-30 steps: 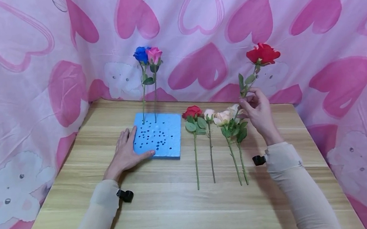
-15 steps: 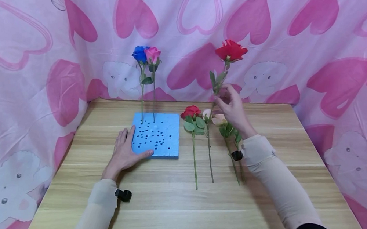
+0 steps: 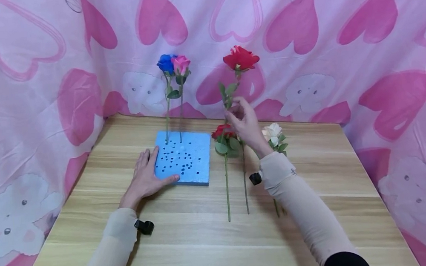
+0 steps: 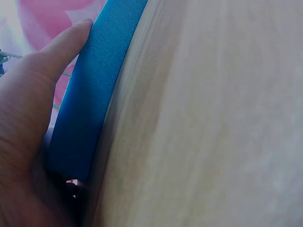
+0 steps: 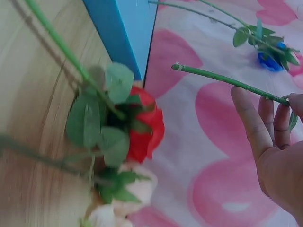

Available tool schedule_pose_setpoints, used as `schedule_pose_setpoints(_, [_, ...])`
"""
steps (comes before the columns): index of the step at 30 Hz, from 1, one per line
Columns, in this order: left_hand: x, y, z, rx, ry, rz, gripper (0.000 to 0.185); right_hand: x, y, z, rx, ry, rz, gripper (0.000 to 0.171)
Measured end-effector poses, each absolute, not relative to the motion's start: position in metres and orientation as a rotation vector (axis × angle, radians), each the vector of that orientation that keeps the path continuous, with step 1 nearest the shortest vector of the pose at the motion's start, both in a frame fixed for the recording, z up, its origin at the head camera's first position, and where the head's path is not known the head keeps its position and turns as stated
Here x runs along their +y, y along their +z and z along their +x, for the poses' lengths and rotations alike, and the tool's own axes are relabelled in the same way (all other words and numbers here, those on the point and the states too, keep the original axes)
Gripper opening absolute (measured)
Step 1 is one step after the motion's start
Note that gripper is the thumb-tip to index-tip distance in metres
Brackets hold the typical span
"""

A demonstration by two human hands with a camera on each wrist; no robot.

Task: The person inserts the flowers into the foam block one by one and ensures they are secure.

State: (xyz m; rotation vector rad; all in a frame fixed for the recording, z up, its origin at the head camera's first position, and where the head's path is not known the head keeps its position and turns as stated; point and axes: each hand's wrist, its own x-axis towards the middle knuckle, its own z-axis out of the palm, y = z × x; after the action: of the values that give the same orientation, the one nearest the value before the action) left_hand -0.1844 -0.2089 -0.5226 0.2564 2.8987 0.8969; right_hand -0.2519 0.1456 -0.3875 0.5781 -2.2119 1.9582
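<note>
My right hand (image 3: 248,125) pinches the stem of a red artificial rose (image 3: 241,58), bloom upward, below its leaves. In the right wrist view its cut stem end (image 5: 208,74) points toward the blue foam block (image 3: 200,145), apart from it. My left hand (image 3: 143,178) rests on that block's near left corner, thumb along the front edge and fingers at the left side. Small holes dot the block's top. A blue rose (image 3: 165,64) and a pink rose (image 3: 181,65) stand upright in its back part.
On the wooden table (image 3: 193,246), a second red rose (image 5: 147,127) lies right of the block. Beside it are pale roses, including a white one (image 3: 273,131), partly hidden by my right arm. A pink heart-patterned curtain (image 3: 223,3) hangs behind the table.
My right hand has carried the red rose leftward, from beyond the pale roses to above the flowers lying near the block. My left hand has stayed on the block.
</note>
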Motion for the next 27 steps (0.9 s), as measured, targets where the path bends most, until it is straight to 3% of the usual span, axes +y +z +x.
schedule_pose_setpoints(19, [-0.210, -0.521, -0.182, 2.918, 0.899, 0.255, 0.131, 0.086, -0.425, -0.292, -2.229, 1.907, 0.640, 0.024])
schedule_pose_setpoints(27, [-0.210, -0.521, -0.182, 2.920, 0.903, 0.263, 0.130, 0.069, -0.410, -0.278, -2.252, 1.938, 0.601, 0.027])
